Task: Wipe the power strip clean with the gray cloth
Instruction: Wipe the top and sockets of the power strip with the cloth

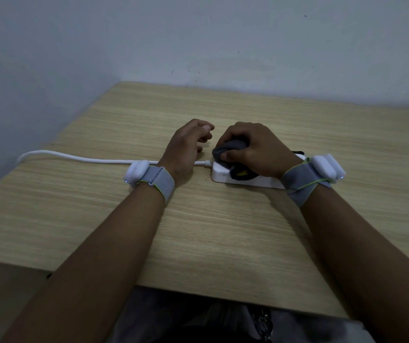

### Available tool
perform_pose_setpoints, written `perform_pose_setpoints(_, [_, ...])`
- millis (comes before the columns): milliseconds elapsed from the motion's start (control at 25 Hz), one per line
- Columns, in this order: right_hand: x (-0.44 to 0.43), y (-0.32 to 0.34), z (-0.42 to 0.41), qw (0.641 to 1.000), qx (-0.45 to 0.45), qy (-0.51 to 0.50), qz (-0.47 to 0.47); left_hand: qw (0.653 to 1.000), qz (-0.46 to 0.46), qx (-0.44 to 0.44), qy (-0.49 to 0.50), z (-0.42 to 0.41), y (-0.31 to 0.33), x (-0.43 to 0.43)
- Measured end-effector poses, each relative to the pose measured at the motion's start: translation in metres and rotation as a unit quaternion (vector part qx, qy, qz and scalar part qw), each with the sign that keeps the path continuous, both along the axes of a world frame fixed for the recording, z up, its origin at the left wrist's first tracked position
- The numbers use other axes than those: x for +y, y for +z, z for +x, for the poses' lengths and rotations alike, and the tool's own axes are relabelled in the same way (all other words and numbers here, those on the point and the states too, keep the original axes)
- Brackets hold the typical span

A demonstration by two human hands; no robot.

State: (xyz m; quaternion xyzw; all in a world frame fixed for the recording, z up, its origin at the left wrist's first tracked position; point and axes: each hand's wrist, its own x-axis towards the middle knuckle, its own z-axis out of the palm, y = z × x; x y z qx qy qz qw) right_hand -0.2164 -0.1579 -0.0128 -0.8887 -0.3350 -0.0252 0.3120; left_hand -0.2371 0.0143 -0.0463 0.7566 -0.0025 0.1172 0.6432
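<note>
A white power strip [220, 172] lies flat on the wooden table [198, 231], right of centre. Its white cord [74, 158] runs off to the left. My right hand [255, 149] is closed around a bunched gray cloth [228, 148] and presses it onto the left end of the strip. Most of the strip is hidden under that hand and wrist. My left hand [186, 144] rests on the table just left of the strip, over the cord, fingers loosely curled and holding nothing.
A pale wall [198, 45] rises directly behind the table's far edge. The cord loops near the table's left edge [21, 158]. Both wrists wear gray bands with white modules. The table's near edge sits above my lap.
</note>
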Motion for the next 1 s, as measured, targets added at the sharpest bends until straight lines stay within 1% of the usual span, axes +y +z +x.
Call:
perform_pose_setpoints(160, [-0.004, -0.004, 0.003, 0.993, -0.076, -0.09, 0.002, 1.0, 0.008, 0.006, 0.003, -0.001, 0.001, -0.003])
perform_pose_setpoints(200, [-0.004, -0.004, 0.002, 0.993, -0.08, -0.086, -0.001, 1.0, 0.016, 0.005, 0.007, -0.001, 0.001, -0.003])
perform_pose_setpoints(320, [-0.001, -0.003, -0.003, 0.998, -0.059, -0.028, -0.005, 0.999, 0.039, 0.003, 0.012, -0.002, 0.001, -0.004])
perform_pose_setpoints(360, [-0.002, -0.002, -0.004, 0.998, -0.054, -0.026, 0.0, 0.999, 0.042, 0.003, 0.013, -0.002, 0.0, -0.004])
perform_pose_setpoints(520, [-0.01, -0.005, 0.002, 0.99, -0.084, -0.111, 0.019, 0.997, 0.072, -0.008, 0.018, -0.001, -0.003, -0.005])
perform_pose_setpoints(600, [-0.014, -0.007, 0.006, 0.985, -0.096, -0.142, 0.0, 0.995, 0.094, -0.022, 0.016, 0.0, -0.005, -0.007])
perform_pose_setpoints(680, [-0.013, -0.009, 0.006, 0.985, -0.103, -0.133, -0.032, 0.995, 0.092, -0.027, 0.019, 0.0, -0.006, -0.008])
perform_pose_setpoints(760, [-0.007, -0.01, 0.002, 0.989, -0.105, -0.092, -0.046, 0.996, 0.078, -0.022, 0.023, 0.001, -0.007, -0.007])
perform_pose_setpoints(840, [-0.001, -0.011, -0.005, 0.992, -0.1, -0.051, -0.05, 0.996, 0.087, -0.023, 0.021, 0.001, -0.007, -0.007])
perform_pose_setpoints(920, [0.001, -0.01, -0.008, 0.995, -0.082, -0.037, -0.04, 0.993, 0.103, -0.04, 0.028, -0.001, -0.007, -0.007])
perform_pose_setpoints(1000, [-0.002, -0.009, -0.007, 0.996, -0.073, -0.053, -0.016, 0.985, 0.145, -0.076, 0.045, -0.003, -0.008, -0.009])
